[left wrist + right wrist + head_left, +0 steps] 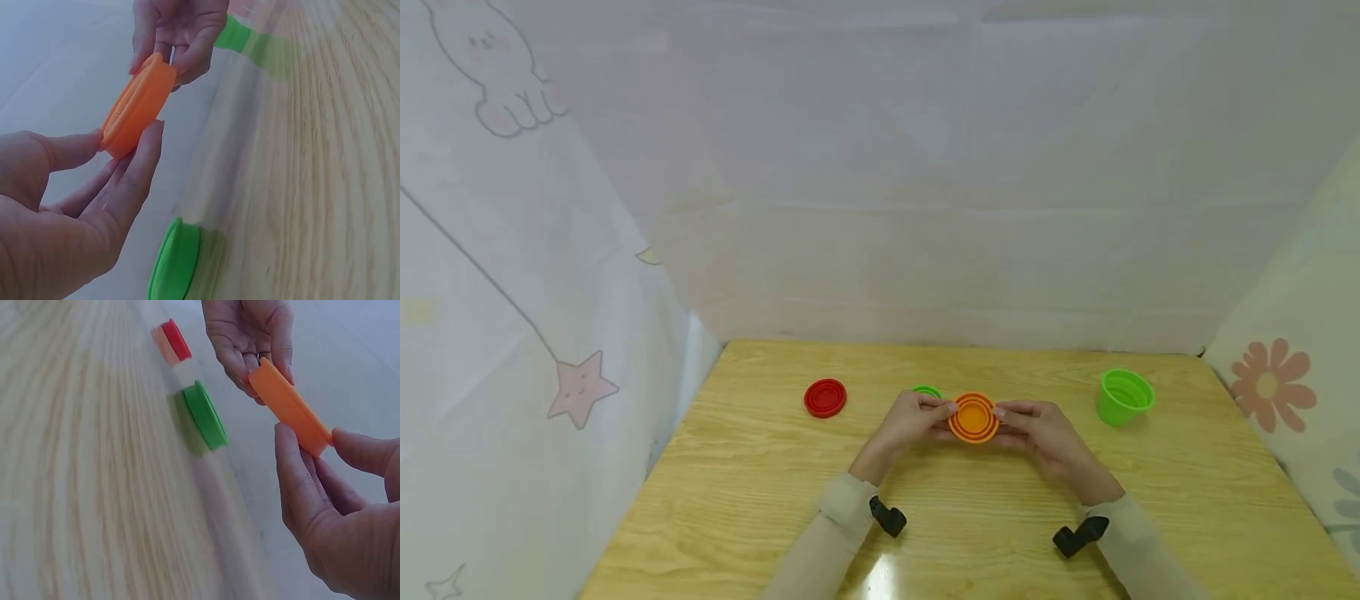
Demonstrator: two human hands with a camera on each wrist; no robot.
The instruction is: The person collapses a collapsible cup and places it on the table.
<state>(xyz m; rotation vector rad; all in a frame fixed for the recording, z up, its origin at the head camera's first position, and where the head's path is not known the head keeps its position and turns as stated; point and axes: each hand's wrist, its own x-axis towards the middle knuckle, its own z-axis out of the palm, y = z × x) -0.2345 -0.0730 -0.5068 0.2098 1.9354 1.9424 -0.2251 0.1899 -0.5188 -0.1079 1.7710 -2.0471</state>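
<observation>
An orange collapsible cup (973,417), pressed flat into a ringed disc, is held above the wooden table (760,483) between both hands. My left hand (946,411) pinches its left rim and my right hand (1002,413) pinches its right rim. In the left wrist view the orange disc (139,106) stands on edge between my left thumb and fingers (140,169). The right wrist view shows the disc (290,407) pinched by my right thumb and fingers (294,469).
A flat green cup (927,391) lies just behind my left hand, and a flat red cup (825,397) sits further left. An expanded green cup (1123,397) stands upright at the right. White cloth walls enclose the table.
</observation>
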